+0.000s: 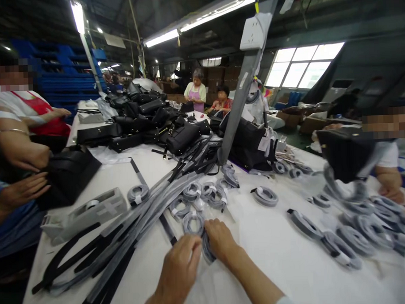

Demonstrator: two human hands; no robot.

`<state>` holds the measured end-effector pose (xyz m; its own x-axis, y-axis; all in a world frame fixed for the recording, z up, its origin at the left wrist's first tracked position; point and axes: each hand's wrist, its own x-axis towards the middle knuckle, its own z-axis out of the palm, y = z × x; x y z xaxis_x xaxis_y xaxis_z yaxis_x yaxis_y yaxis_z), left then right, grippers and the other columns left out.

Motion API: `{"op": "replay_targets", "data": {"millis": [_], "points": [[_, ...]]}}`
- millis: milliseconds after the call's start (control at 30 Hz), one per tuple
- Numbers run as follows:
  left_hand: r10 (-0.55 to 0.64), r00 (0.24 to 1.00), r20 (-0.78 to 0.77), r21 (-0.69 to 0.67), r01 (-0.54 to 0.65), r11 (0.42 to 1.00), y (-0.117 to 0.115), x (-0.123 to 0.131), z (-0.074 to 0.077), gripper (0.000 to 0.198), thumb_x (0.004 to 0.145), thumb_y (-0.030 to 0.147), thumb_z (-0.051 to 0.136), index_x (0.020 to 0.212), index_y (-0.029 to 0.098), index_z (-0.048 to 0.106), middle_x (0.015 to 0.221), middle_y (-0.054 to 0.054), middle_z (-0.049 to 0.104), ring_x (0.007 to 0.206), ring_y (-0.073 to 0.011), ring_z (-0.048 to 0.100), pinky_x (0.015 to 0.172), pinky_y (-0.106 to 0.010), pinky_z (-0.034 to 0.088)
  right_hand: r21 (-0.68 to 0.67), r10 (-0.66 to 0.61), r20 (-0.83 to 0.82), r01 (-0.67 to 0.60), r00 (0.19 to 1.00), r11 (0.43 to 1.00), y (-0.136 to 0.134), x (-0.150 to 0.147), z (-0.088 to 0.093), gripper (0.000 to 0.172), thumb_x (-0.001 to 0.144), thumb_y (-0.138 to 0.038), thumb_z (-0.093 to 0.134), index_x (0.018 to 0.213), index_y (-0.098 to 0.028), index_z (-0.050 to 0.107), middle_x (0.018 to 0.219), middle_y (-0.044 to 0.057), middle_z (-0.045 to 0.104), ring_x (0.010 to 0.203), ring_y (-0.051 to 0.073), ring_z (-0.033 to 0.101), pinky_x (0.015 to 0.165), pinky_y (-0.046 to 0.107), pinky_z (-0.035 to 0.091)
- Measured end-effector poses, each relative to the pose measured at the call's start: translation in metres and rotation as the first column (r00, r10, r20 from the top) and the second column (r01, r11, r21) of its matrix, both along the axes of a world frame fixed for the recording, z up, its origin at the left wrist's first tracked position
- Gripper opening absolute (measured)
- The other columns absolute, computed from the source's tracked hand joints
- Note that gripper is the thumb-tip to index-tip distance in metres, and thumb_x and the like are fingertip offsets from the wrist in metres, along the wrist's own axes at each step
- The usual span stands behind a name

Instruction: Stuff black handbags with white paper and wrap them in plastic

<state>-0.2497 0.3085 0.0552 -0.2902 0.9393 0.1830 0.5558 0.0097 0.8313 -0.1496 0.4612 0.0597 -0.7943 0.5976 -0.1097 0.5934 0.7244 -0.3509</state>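
My left hand (178, 270) and my right hand (220, 240) meet low in the middle of the white table (268, 247). Both pinch one coiled grey strap (207, 251) wrapped in clear film, which shows between the two hands. Just beyond my fingers lie several more coiled straps (193, 221), some with white paper tags. A bundle of long black and grey straps (125, 234) runs diagonally past my left hand toward the near left corner.
A tape dispenser (91, 211) sits at the left. Black handbags (175, 133) pile up at the table's far end around a slanted grey post (238, 97). More coiled straps (354, 237) spread at the right. Other people's hands hold black bags at the left (19, 191) and right (391, 189).
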Motion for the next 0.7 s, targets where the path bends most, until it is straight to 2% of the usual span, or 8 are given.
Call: {"op": "replay_targets", "data": {"millis": [67, 133, 200, 267, 333, 400, 533, 700], "points": [[0.05, 0.897, -0.438, -0.149, -0.127, 0.981, 0.041, -0.032, -0.005, 0.025, 0.092, 0.012, 0.048, 0.112, 0.021, 0.061, 0.109, -0.007, 0.063, 0.109, -0.0224, 0.059, 0.098, -0.039, 0.048, 0.053, 0.003, 0.069, -0.007, 0.998, 0.999, -0.001, -0.002, -0.008, 0.039, 0.078, 0.003, 0.043, 0.107, -0.009, 0.067, 0.109, 0.022, 0.067, 0.107, 0.033, 0.059, 0.092, 0.044, 0.044], [0.036, 0.831, -0.555, -0.207, -0.181, 0.961, 0.071, -0.049, -0.012, 0.032, 0.084, 0.006, 0.053, 0.112, 0.019, 0.061, 0.11, -0.008, 0.063, 0.111, -0.0253, 0.057, 0.098, -0.041, 0.047, 0.07, 0.035, 0.126, -0.044, 0.991, 0.997, 0.004, 0.003, -0.011, 0.034, 0.079, 0.001, 0.045, 0.1, -0.012, 0.068, 0.106, 0.02, 0.067, 0.105, 0.032, 0.059, 0.092, 0.044, 0.043], [0.037, 0.818, -0.574, -0.235, -0.207, 0.95, 0.091, -0.055, -0.02, 0.036, 0.08, 0.002, 0.052, 0.111, 0.017, 0.061, 0.11, -0.009, 0.063, 0.109, -0.0277, 0.057, 0.095, -0.043, 0.047, 0.049, 0.088, 0.116, -0.094, 0.989, 0.994, 0.016, 0.012, -0.006, 0.028, 0.073, -0.004, 0.052, 0.092, -0.017, 0.068, 0.101, 0.013, 0.067, 0.1, 0.029, 0.06, 0.089, 0.039, 0.044], [0.035, 0.799, -0.601, -0.256, -0.233, 0.938, 0.101, -0.055, -0.025, 0.037, 0.08, 0.0, 0.047, 0.11, 0.016, 0.061, 0.108, -0.011, 0.063, 0.106, -0.0284, 0.057, 0.091, -0.044, 0.048, -0.005, 0.093, -0.064, -0.093, 0.994, 0.996, 0.035, 0.02, 0.007, 0.028, 0.067, -0.008, 0.054, 0.089, -0.02, 0.067, 0.097, 0.008, 0.066, 0.096, 0.025, 0.06, 0.086, 0.034, 0.045], [0.01, 0.785, -0.619, -0.27, -0.224, 0.937, 0.106, -0.053, -0.026, 0.034, 0.082, 0.0, 0.044, 0.106, 0.016, 0.061, 0.105, -0.012, 0.063, 0.102, -0.028, 0.058, 0.089, -0.044, 0.047, -0.089, -0.019, -0.339, -0.012, 0.941, 0.996, 0.06, 0.021, 0.024, 0.025, 0.068, -0.014, 0.052, 0.088, -0.02, 0.065, 0.099, 0.006, 0.066, 0.097, 0.023, 0.06, 0.086, 0.032, 0.047], [-0.039, 0.777, -0.628, -0.274, -0.174, 0.946, 0.106, -0.054, -0.021, 0.028, 0.081, 0.002, 0.047, 0.098, 0.019, 0.062, 0.101, -0.009, 0.063, 0.1, -0.027, 0.058, 0.09, -0.043, 0.046, -0.178, -0.236, -0.45, 0.173, 0.861, 0.969, 0.088, 0.012, 0.039, 0.023, 0.073, -0.022, 0.049, 0.09, -0.021, 0.065, 0.105, 0.007, 0.068, 0.102, 0.024, 0.061, 0.088, 0.032, 0.048], [-0.051, 0.78, -0.624, -0.215, -0.109, 0.971, 0.107, -0.068, 0.001, 0.025, 0.076, 0.008, 0.054, 0.097, 0.021, 0.058, 0.108, -0.007, 0.06, 0.108, -0.028, 0.053, 0.096, -0.044, 0.041, -0.2, -0.544, -0.226, 0.508, 0.808, 0.838, 0.13, -0.023, 0.037, 0.027, 0.08, -0.034, 0.051, 0.096, -0.019, 0.067, 0.102, 0.008, 0.07, 0.099, 0.025, 0.064, 0.088, 0.034, 0.048], [0.016, 0.913, -0.407, -0.205, -0.108, 0.973, 0.14, -0.094, 0.016, 0.034, 0.066, 0.001, 0.054, 0.095, 0.02, 0.053, 0.112, -0.01, 0.061, 0.124, -0.0294, 0.049, 0.104, -0.044, 0.039, -0.195, -0.602, -0.002, 0.59, 0.799, 0.784, 0.144, -0.059, 0.008, 0.063, 0.067, -0.055, 0.073, 0.112, -0.011, 0.063, 0.114, 0.021, 0.067, 0.111, 0.039, 0.059, 0.087, 0.043, 0.048]]}}
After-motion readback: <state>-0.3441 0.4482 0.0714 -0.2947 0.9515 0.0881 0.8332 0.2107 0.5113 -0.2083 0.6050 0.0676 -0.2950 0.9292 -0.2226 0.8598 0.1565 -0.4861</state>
